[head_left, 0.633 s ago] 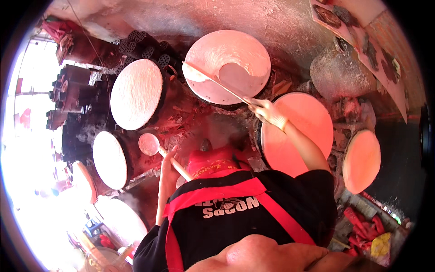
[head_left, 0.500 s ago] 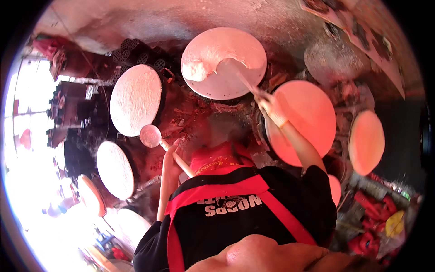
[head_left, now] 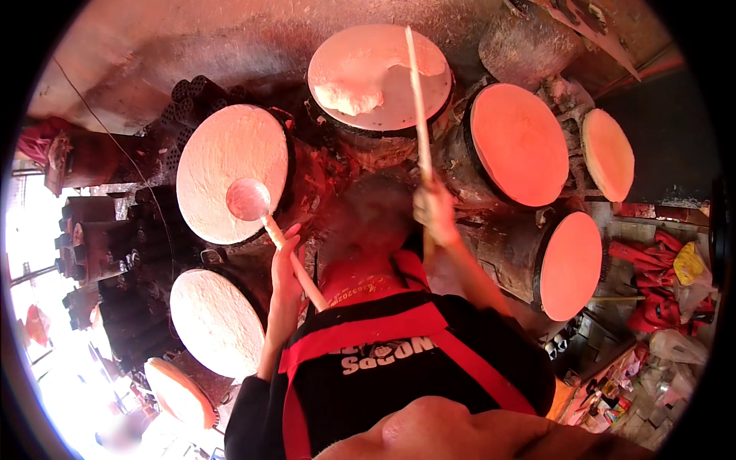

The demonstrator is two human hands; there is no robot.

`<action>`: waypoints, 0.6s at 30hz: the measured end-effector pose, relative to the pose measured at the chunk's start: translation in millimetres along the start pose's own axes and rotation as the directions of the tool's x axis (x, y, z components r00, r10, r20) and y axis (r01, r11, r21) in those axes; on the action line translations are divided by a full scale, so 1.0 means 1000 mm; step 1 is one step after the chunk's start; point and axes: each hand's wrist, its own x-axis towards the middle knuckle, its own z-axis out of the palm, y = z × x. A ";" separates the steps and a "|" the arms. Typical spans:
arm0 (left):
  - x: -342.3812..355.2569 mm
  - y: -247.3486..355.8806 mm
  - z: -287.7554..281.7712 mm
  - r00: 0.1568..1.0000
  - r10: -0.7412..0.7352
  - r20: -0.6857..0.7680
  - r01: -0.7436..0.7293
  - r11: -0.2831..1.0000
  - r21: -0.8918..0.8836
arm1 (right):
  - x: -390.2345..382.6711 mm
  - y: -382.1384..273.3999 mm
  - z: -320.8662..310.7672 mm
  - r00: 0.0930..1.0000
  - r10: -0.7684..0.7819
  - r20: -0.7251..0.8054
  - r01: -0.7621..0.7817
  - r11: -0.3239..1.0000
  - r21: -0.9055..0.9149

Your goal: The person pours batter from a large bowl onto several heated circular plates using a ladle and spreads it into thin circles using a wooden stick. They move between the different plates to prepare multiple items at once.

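Observation:
A long wooden stick [head_left: 416, 92] is held upright in my right hand [head_left: 434, 208], its top end over the back round griddle [head_left: 418, 107]. Pale batter [head_left: 351, 96] lies unevenly there, lumpy at lower left, with bare plate showing at right. My left hand [head_left: 285, 268] is closed on the wooden handle of a round ladle [head_left: 248, 199], whose bowl is over the cream-topped left griddle [head_left: 218, 149]; whether they touch I cannot tell. My red and black apron [head_left: 387, 307] is below both hands.
Round griddles stand at right [head_left: 520, 144], lower right [head_left: 569, 267], far right [head_left: 607, 153] and lower left [head_left: 216, 322]. Perforated black cylinders [head_left: 192, 96] are stacked at the back left. Red cloths or bags [head_left: 652, 284] lie at the right; a bright opening is at left.
My right hand has moved down and inward with the stick, which is now more upright. The ladle's bowl has come over the left griddle. The camera's view has turned.

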 end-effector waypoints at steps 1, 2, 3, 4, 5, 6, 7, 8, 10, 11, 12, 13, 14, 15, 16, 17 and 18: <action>-0.014 0.001 -0.006 0.997 0.078 0.006 -0.078 0.997 0.000 | 0.028 0.023 0.027 0.999 0.006 0.049 -0.011 0.995 0.095; -0.020 0.000 -0.015 0.996 0.084 -0.019 -0.084 0.996 0.004 | 0.063 0.045 0.051 0.989 0.116 0.096 -0.126 0.986 0.113; -0.024 -0.002 -0.024 0.994 0.098 -0.053 -0.098 0.995 0.001 | 0.082 0.051 0.108 0.997 -0.066 0.039 0.070 0.992 -0.106; -0.041 0.007 -0.014 0.985 0.061 -0.160 -0.068 0.997 -0.038 | 0.112 0.067 0.140 0.988 -0.116 0.102 0.126 0.987 -0.097; -0.048 0.009 -0.016 0.985 0.051 -0.163 -0.059 0.997 -0.045 | 0.151 0.089 0.160 0.971 -0.228 0.075 0.236 0.964 -0.124; -0.050 0.002 -0.030 0.983 0.034 -0.179 -0.042 0.998 -0.039 | 0.184 0.101 0.181 0.971 -0.239 0.031 0.241 0.964 -0.113; -0.052 -0.005 -0.045 0.979 0.019 -0.204 -0.027 0.999 -0.038 | 0.206 0.113 0.198 0.970 -0.243 -0.006 0.241 0.965 -0.103; -0.060 -0.004 -0.046 0.972 -0.012 -0.235 -0.002 0.998 -0.058 | 0.210 0.117 0.213 0.976 -0.196 -0.092 0.188 0.978 -0.092; -0.076 0.009 -0.024 0.959 0.017 -0.283 -0.028 0.999 -0.037 | 0.260 0.149 0.199 0.902 -0.357 -0.244 0.295 0.920 -0.257; -0.082 0.013 -0.032 0.967 0.018 -0.252 -0.026 0.999 -0.029 | 0.243 0.160 0.206 0.930 -0.276 -0.244 0.237 0.955 -0.178; -0.083 0.010 -0.041 0.965 0.015 -0.260 -0.025 0.999 -0.036 | 0.207 0.157 0.212 0.949 -0.195 -0.247 0.176 0.979 -0.099; -0.079 0.004 -0.051 0.968 0.013 -0.252 -0.026 0.998 -0.049 | 0.173 0.149 0.211 0.961 -0.129 -0.246 0.127 0.992 -0.027; -0.068 -0.003 -0.061 0.970 0.000 -0.245 -0.014 0.998 -0.057 | 0.148 0.143 0.203 0.969 -0.098 -0.226 0.103 0.995 0.007; -0.066 -0.004 -0.059 0.979 0.002 -0.204 -0.011 0.999 -0.039 | 0.127 0.137 0.194 0.967 -0.060 -0.247 0.061 0.998 -0.001; -0.059 -0.013 -0.066 0.988 -0.003 -0.153 -0.007 0.998 -0.065 | 0.115 0.137 0.178 0.972 -0.072 -0.223 0.075 0.997 0.007; -0.052 -0.021 -0.072 0.995 -0.008 -0.098 -0.001 0.996 -0.086 | 0.104 0.135 0.160 0.976 -0.086 -0.202 0.091 0.996 0.017; -0.045 -0.018 -0.066 0.998 -0.026 -0.059 0.024 0.999 -0.039 | 0.091 0.127 0.149 0.976 -0.086 -0.201 0.083 0.996 -0.024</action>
